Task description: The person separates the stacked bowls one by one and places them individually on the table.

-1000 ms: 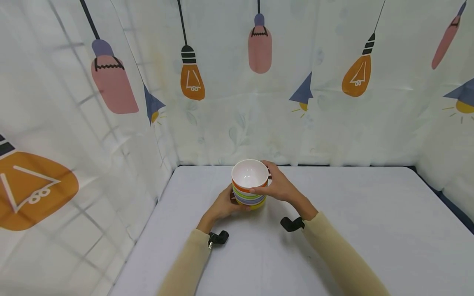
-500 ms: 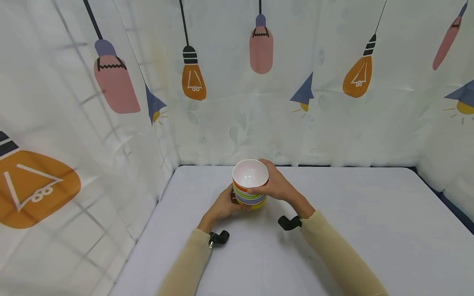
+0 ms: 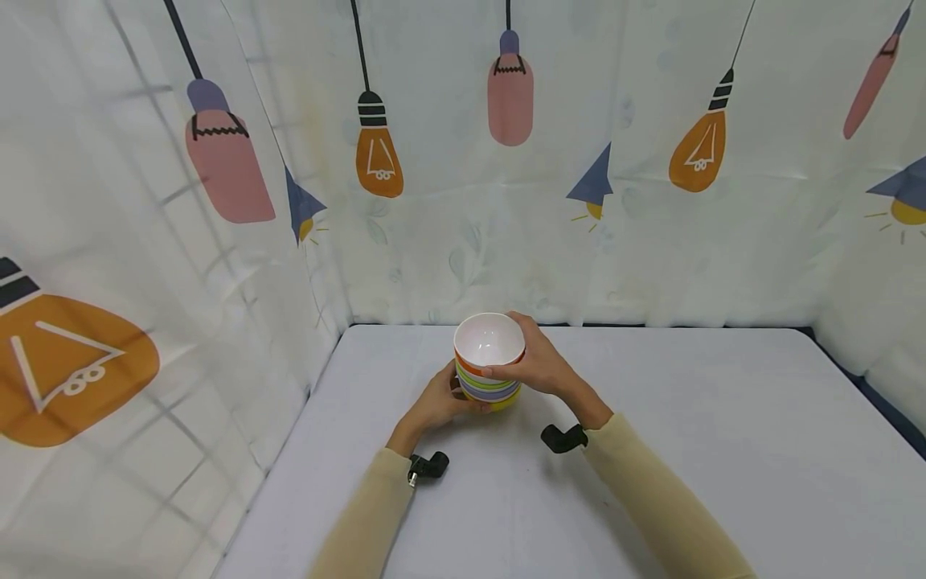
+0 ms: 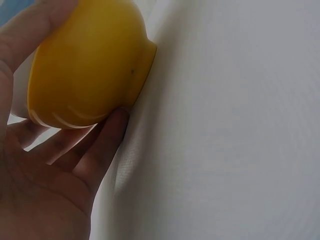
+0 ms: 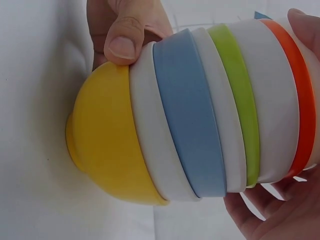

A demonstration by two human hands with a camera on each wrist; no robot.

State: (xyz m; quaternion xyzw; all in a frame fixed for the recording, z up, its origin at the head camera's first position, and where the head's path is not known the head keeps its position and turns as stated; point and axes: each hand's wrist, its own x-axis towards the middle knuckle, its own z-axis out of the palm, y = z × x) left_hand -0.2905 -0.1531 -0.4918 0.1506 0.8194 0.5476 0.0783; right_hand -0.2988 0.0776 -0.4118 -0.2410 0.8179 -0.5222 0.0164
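A stack of nested bowls stands upright near the back of the table, left of its middle. The lowest is a yellow bowl (image 5: 105, 135). Above it come a blue-banded bowl (image 5: 190, 115), a green-banded bowl (image 5: 239, 100) and, on top, an orange-banded bowl (image 5: 297, 95) with a white inside. My left hand (image 3: 436, 400) grips the yellow bowl low down, its thumb near the rim and a finger by the foot. From the right, my right hand (image 3: 541, 363) holds the top bowl, thumb in front and fingers behind. Whether the foot touches the cloth is hard to tell.
A white-covered table (image 3: 687, 434) spreads to the right and in front of the stack. White curtains (image 3: 434, 241) printed with lamps hang behind and at both sides. A dark wrist mount (image 3: 564, 438) sits on the right wrist, another mount (image 3: 429, 466) on the left.
The right wrist has shifted slightly left, its hand still on the top bowl. The left hand and the stack look almost unmoved.
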